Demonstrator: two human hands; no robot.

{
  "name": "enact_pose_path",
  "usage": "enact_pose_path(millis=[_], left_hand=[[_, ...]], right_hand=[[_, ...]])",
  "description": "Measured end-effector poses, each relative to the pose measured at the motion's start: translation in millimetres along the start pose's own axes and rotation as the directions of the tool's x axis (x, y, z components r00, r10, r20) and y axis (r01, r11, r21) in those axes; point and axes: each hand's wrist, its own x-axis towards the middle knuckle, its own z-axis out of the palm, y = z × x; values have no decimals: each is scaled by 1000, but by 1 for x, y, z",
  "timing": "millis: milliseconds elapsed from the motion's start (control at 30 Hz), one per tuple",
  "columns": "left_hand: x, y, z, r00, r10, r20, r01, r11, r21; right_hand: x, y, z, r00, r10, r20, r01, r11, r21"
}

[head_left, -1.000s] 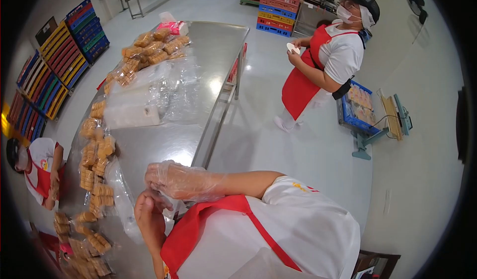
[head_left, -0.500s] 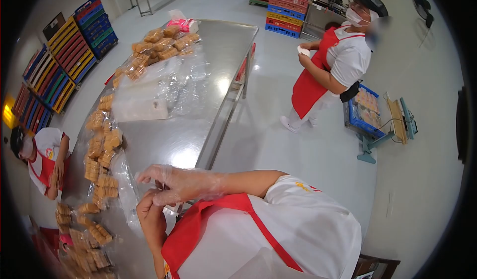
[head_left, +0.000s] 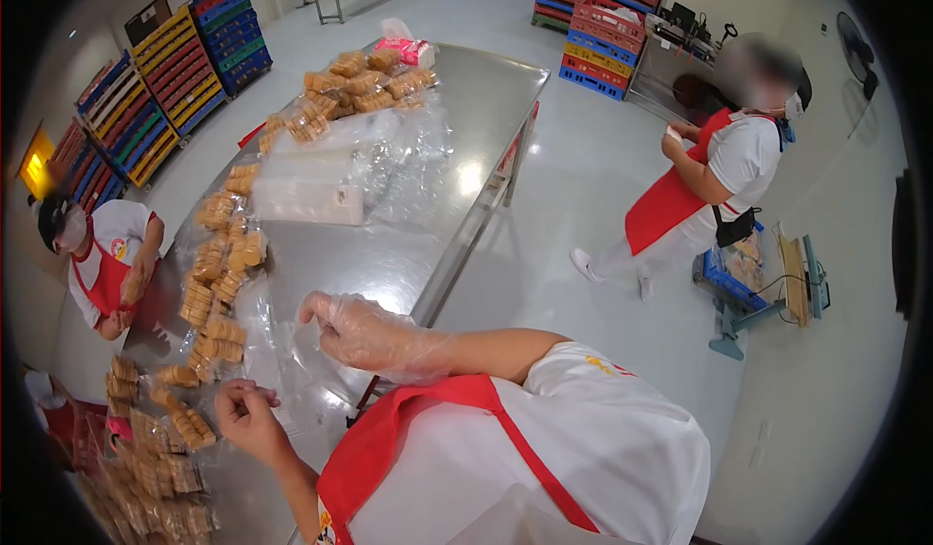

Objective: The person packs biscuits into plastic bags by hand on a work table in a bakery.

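Observation:
My right hand (head_left: pixel 355 331), in a clear plastic glove, is over the near edge of the steel table (head_left: pixel 389 263), its fingers curled in. Clear film shows just below it, but what its fingers hold cannot be made out. My left hand (head_left: pixel 248 414), bare, is lower left of it and apart from it, with fingers bent together; anything in them is too small to tell. Beside my left hand lie clear packs of round biscuits (head_left: pixel 180 419). Clear plastic sheeting (head_left: pixel 260 331) lies between the hands and more packs (head_left: pixel 225 336).
Stacked clear bags (head_left: pixel 309 195), a heap of packs (head_left: pixel 369 84) and a pink tissue pack (head_left: pixel 416 52) lie farther along the table. One co-worker (head_left: pixel 117 263) stands left, another (head_left: pixel 714 176) right. Coloured crates (head_left: pixel 167 79) stand behind; a blue crate (head_left: pixel 734 278) is at right.
My hands have come apart: the bare left hand moved down and left, the gloved right hand curled its fingers. The view has shifted, and the co-worker on the right has turned away.

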Motion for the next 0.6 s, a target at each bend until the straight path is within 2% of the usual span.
enact_pose_path(millis=[67,100,167,233,267,300,333,367,400,433,533,567,600], left_hand=[[1,10,6,1000,1,-6,-1,1000,-25],[3,12,5,984,132,119,-145,983,112],[6,13,1,863,310,399,-450,832,326],[11,23,7,870,145,470,-354,849,393],[12,26,8,868,57,493,-301,850,432],[18,10,2,859,71,506,-307,864,400],[15,21,5,875,29,483,-258,873,415],[12,37,16,889,-10,459,-210,881,425],[11,46,21,900,-47,434,-161,888,431],[15,39,20,865,47,499,-286,864,414],[21,60,34,806,147,573,-460,764,452],[25,67,37,773,177,610,-513,740,436],[29,73,39,737,203,645,-563,713,419]], right_hand=[[2,-3,-3,999,-13,-30,11,997,-71],[3,-8,-6,999,-16,-35,12,994,-111],[7,-10,-11,996,-56,-76,41,980,-195],[12,-5,-14,981,-132,-138,90,956,-278],[14,-5,-16,978,-184,-94,136,916,-378],[16,-5,-17,971,-234,-41,188,863,-469],[18,-6,-18,959,-282,19,245,797,-552],[18,-7,-19,857,-512,50,420,639,-644],[19,-8,-19,699,-707,103,546,437,-715],[21,-10,-18,497,-850,172,615,206,-761],[36,-8,-11,50,-896,441,817,-217,-534],[33,-15,-19,153,-782,604,896,-148,-418],[34,-14,-20,300,-754,585,896,12,-445]])
